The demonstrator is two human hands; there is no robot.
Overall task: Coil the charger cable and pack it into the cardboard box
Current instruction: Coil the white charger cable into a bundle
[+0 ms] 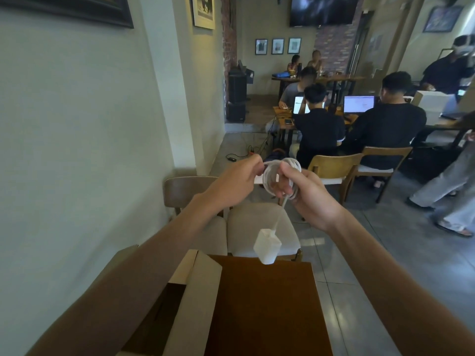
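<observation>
A white charger cable (281, 179), wound into several round loops, is held up in the air between both hands. The coil is clamped by the right hand (305, 194), whose fingers pass through the loops, while a strand at the coil's left edge is pinched by the closed left hand (237, 182). A white square power adapter (267, 246) is hung from the coil on a short tail, above the dark brown wooden surface (267, 309). An open brown cardboard box (190, 301) is seen below, left of the adapter.
</observation>
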